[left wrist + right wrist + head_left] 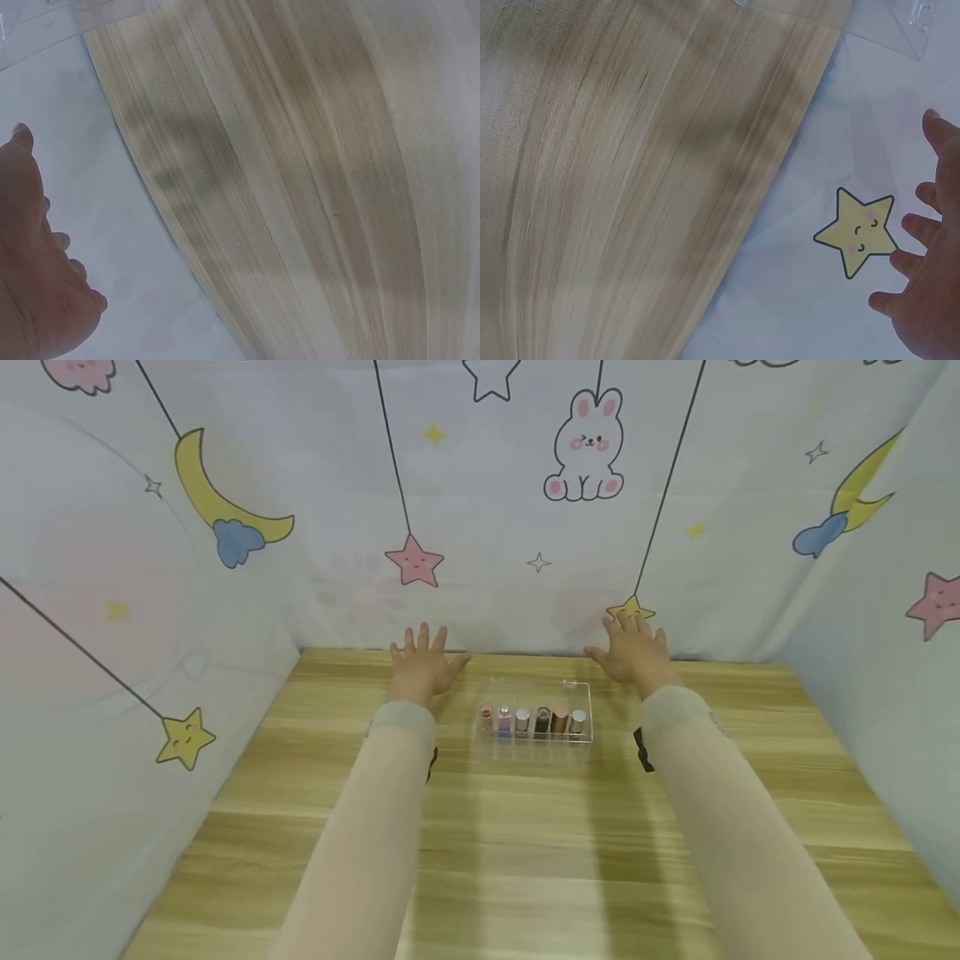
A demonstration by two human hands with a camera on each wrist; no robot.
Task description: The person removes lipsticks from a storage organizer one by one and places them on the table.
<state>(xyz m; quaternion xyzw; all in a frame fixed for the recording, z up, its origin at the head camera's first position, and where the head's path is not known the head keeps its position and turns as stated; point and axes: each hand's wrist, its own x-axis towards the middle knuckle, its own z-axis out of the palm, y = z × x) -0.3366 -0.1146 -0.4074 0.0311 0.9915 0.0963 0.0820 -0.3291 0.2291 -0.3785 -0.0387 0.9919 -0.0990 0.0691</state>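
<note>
A clear plastic case stands on the wooden table, between the two hands in the head view. Inside it several lipsticks stand in a row, in red, purple-blue, silver, black and brown. To its left my left hand is stretched forward, fingers spread, holding nothing. To its right my right hand reaches forward likewise, fingers spread and thumb toward the case. Both wrist views catch only an edge of the case at the top, with the left hand and the right hand apart from it.
The wood-grained table ends at a white cloth backdrop behind the case. More cloth hangs at the left and right sides. It is printed with stars, moons and a rabbit.
</note>
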